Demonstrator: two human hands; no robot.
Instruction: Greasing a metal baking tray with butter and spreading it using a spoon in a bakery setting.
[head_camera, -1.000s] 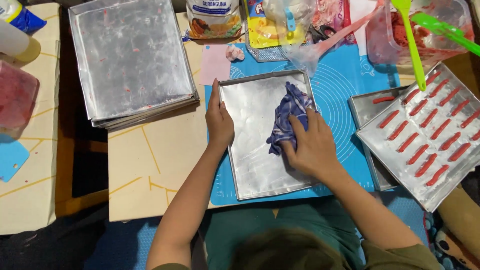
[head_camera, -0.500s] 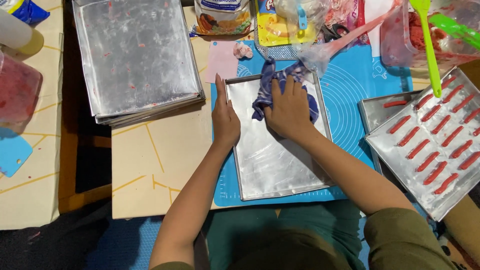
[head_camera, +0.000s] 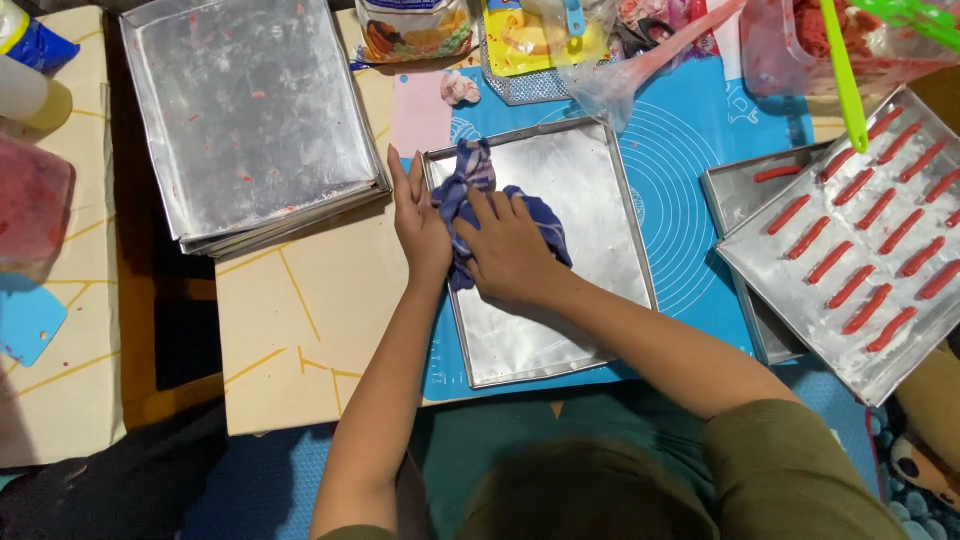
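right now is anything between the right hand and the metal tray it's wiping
Only the blue cloth: the right hand presses it flat onto the tray, so the cloth lies between palm and metal. The left hand rests on the tray's left rim, beside the cloth.

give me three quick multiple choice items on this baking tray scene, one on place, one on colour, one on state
1. Where does the dark blue cloth lie?
A on the stack of trays
B in the rectangular metal tray on the blue mat
C on the floor

2. What colour are the dough sticks on the tray at right?
A red
B white
C green

3. What is the right hand doing?
A hovering
B gripping a spatula
C pressing flat on the cloth

Answers: B, it lies inside the tray; A, rows of red; C, palm down while the left hand rests at the tray's edge.
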